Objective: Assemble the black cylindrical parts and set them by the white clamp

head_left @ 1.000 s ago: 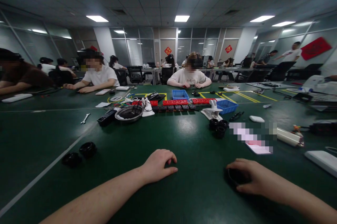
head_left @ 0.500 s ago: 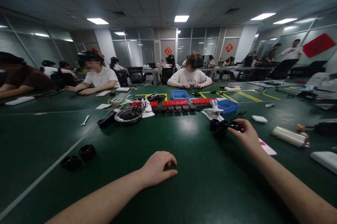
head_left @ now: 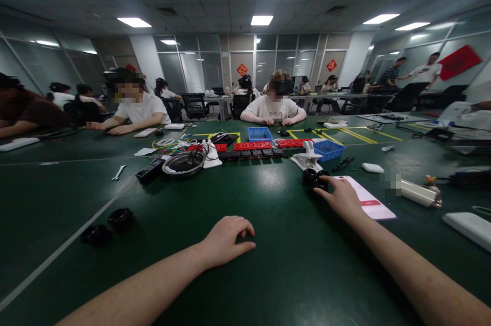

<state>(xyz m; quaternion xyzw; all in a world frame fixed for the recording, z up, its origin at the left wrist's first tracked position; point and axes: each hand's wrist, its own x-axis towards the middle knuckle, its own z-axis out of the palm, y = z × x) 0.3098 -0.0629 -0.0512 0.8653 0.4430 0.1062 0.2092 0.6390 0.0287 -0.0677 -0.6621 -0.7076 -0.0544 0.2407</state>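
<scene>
My left hand [head_left: 228,241] rests on the green table, its fingers loosely bent and the thumb apart, with nothing in it. My right hand [head_left: 341,197] reaches forward to a cluster of glossy black round parts [head_left: 309,177]; its thumb and fingers are closed around the near right side of the cluster. The fingers partly hide the gripped part. Right behind the cluster stands a white clip-shaped stand [head_left: 307,157]. Two similar black round parts [head_left: 121,219] lie at the left, apart from both hands.
A pink-and-white card [head_left: 378,209] lies beside my right wrist. Farther back are a blue bin [head_left: 329,150], red socket strips [head_left: 253,145], a metal bowl [head_left: 184,165] and a wrench [head_left: 118,172]. A cream cylinder [head_left: 418,193] lies right. Other people sit across the table.
My right hand has moved left with a black round part, up to the others, uncovering more of the pink card. The left hand keeps its place; the view has shifted slightly.
</scene>
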